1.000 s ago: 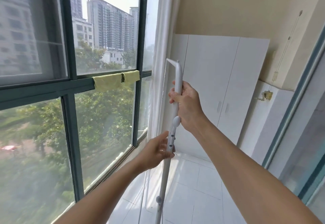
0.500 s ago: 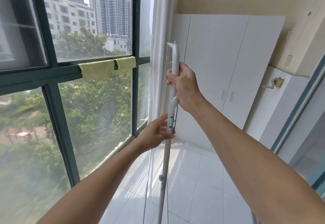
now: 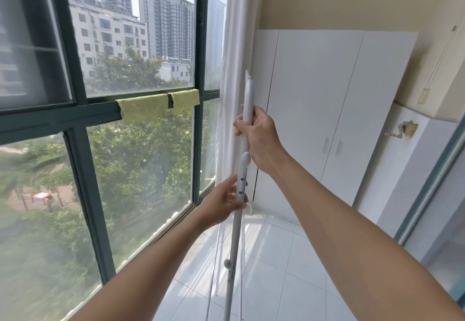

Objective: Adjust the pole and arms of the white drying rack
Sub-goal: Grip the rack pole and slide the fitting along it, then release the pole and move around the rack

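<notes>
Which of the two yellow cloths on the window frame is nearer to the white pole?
The smaller yellow cloth, the right one of the pair, hangs nearer the white pole. The wider cloth hangs left of it, farther away.

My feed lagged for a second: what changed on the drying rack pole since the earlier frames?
The bent tip of the pole, which pointed left a second ago, now faces the camera, so the upper section seems to have been twisted. The view also shifted. Nothing was let go: the right hand still grips above the oval knob, and the left hand still holds the holed sleeve below it.
</notes>
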Tool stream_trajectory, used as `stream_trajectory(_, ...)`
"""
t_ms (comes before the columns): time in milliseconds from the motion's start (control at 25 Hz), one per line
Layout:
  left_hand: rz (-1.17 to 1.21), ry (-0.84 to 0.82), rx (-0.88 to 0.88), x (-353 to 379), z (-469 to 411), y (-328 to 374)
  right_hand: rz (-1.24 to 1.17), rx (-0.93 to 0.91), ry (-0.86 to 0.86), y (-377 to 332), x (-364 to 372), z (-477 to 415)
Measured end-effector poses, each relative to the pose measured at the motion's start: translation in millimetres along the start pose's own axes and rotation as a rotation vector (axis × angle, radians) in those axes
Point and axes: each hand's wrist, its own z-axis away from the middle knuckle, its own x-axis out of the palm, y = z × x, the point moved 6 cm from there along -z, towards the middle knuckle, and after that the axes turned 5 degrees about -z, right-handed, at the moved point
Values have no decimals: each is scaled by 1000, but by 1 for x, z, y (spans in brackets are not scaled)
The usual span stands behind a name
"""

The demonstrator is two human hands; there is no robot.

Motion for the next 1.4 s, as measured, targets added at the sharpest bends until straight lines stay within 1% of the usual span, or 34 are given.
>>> stream_trajectory(160, -33, 24, -29, -5, 7, -5, 33, 23, -24, 0, 8, 7)
stream_trajectory(320, -96, 55, -38, -8, 18, -7, 50, 39, -6, -2, 15, 15)
stream_trajectory(400, -80, 64, -46, -8, 27, -3, 65, 58, 5, -4, 15, 20)
stream_trajectory(520, -22, 34, -80, -9, 42, 6, 59, 114, 14, -5, 13, 37)
stream_trajectory(640, 85, 32, -120, -9, 61, 13, 70, 153, 85, -1, -2, 58)
stream_trajectory(800, 74, 129, -150, -18, 91, 12, 36, 237, 201, 19, -29, 105)
stream_trajectory(880, 75, 160, -159, -19, 110, 9, 31, 312, 258, 34, -40, 141)
stream_trajectory(1000, 100, 220, -187, -13, 136, 0, 46, 387, 324, 57, -59, 191)
stream_trajectory(1120, 117, 234, -192, 5, 156, -4, 22, 445, 366, 71, -73, 232)
stream_trajectory(1240, 146, 222, -172, 30, 168, 4, 4, 485, 392, 77, -88, 255)
stream_trajectory(1280, 162, 194, -172, 41, 170, 7, -8, 494, 397, 77, -92, 260)
stream_trajectory(1400, 224, 35, -219, 82, 165, 16, -49, 507, 403, 76, -107, 267)
